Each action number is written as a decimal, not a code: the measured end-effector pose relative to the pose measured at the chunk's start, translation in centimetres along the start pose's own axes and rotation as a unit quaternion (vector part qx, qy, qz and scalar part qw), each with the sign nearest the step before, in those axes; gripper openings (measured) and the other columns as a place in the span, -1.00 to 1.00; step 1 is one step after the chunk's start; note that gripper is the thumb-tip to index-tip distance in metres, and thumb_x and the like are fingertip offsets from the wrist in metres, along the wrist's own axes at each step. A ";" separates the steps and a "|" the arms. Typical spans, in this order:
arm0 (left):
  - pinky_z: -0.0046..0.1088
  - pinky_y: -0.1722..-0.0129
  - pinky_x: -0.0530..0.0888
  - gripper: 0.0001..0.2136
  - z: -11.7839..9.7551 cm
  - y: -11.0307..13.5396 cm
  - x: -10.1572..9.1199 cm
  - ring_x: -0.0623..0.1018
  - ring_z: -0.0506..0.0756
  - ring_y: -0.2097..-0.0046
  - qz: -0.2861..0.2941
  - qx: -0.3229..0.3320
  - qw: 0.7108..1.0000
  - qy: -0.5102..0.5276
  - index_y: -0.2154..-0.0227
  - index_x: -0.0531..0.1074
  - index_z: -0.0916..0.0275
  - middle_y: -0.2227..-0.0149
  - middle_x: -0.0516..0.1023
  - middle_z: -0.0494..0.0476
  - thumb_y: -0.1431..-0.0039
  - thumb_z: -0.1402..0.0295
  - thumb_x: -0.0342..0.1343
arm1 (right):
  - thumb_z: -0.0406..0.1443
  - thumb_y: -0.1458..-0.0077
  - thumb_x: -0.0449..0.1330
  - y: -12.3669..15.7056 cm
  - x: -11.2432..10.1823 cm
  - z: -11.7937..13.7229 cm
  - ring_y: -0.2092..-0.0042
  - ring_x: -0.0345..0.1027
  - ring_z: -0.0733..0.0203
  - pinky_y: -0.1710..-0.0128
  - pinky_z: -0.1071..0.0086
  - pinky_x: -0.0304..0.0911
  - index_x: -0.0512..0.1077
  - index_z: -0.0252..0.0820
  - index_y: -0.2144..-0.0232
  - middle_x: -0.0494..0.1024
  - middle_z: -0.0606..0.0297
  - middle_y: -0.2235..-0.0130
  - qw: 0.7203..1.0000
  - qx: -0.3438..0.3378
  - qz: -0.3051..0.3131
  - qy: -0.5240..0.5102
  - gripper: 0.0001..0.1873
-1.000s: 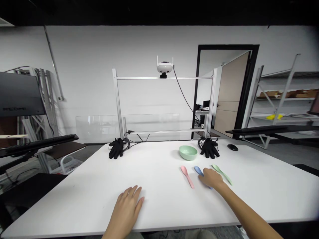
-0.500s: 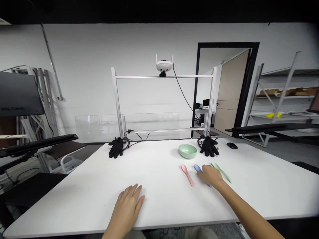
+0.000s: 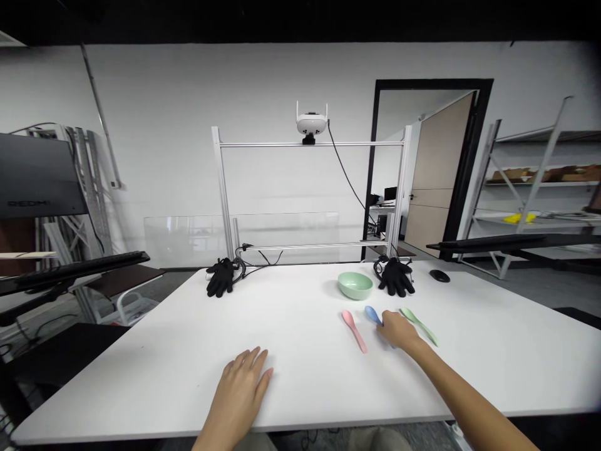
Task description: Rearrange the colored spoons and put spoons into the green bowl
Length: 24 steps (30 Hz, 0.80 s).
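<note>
My right hand [image 3: 398,329] is closed around the handle of a blue spoon [image 3: 372,313]; the bowl of the spoon sticks out past the fingers, and its handle is mostly hidden under the hand. Left of it a pink spoon [image 3: 354,331] lies on the white table [image 3: 300,376]. A light green spoon [image 3: 421,326] rests just right of the hand. Behind the spoons stands a green bowl [image 3: 355,286] with nothing visible in it. My left hand [image 3: 240,388] lies palm down on the table at the front, fingers stretched and holding nothing.
Black gloves with cables lie at the back, one on the left [image 3: 220,277] and one on the right [image 3: 395,277]. A black mouse [image 3: 439,275] is at the right rear. A metal frame [image 3: 310,145] carrying a white device [image 3: 311,123] rises behind the table.
My right hand has closed on the blue spoon's handle, and the spoon has shifted very slightly. My left hand has stayed in place.
</note>
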State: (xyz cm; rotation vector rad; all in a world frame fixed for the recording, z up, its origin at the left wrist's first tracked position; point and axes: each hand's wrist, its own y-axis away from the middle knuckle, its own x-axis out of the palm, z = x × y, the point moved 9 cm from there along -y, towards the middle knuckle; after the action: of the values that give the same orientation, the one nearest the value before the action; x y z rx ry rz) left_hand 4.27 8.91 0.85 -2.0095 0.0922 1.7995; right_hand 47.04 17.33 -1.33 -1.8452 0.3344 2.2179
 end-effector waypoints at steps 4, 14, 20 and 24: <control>0.02 -0.23 0.40 -0.53 0.0 -0.1 0.1 0.43 0.34 -0.29 -0.006 0.001 1.000 0.006 -0.25 0.42 0.23 -0.29 0.45 0.27 -0.44 0.17 -0.14 | -0.27 -0.18 0.07 1.2 -2.1 3.0 0.29 0.52 0.08 0.36 0.34 0.17 0.54 -0.30 0.29 0.64 -0.02 0.26 0.999 -0.025 -0.012 -0.030 -0.73; 0.00 -0.23 0.41 -0.52 0.6 0.0 0.2 0.44 0.34 -0.29 -0.007 -0.002 1.000 0.012 -0.25 0.42 0.22 -0.29 0.45 0.26 -0.44 0.15 -0.15 | -0.33 -0.13 0.10 2.9 0.0 10.7 0.12 0.55 -0.03 0.27 0.31 0.24 0.50 -0.27 0.17 0.63 -0.04 0.12 0.998 -0.066 -0.005 -0.005 -0.75; 0.00 -0.24 0.39 -0.51 0.9 0.3 0.4 0.42 0.34 -0.31 0.009 -0.009 1.000 -0.002 -0.27 0.40 0.24 -0.30 0.43 0.26 -0.44 0.16 -0.15 | -0.42 -0.12 0.07 2.9 2.2 11.2 0.05 0.53 -0.05 0.20 0.27 0.26 0.40 -0.26 0.01 0.60 0.00 0.08 0.998 -0.064 -0.022 0.012 -0.64; -0.02 -0.25 0.39 -0.52 0.8 0.4 0.4 0.42 0.33 -0.31 0.012 -0.011 1.000 -0.006 -0.27 0.40 0.23 -0.31 0.43 0.25 -0.45 0.16 -0.15 | -0.41 -0.14 0.06 3.0 2.5 11.4 0.07 0.53 -0.02 0.21 0.28 0.26 0.41 -0.22 0.03 0.59 0.00 0.07 0.997 -0.072 -0.026 0.029 -0.66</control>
State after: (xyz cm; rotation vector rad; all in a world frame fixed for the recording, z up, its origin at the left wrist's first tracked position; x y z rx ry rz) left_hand 3.48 8.95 0.31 -2.0211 0.0933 1.8355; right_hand 35.04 18.27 -1.72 -1.9709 0.1372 2.2088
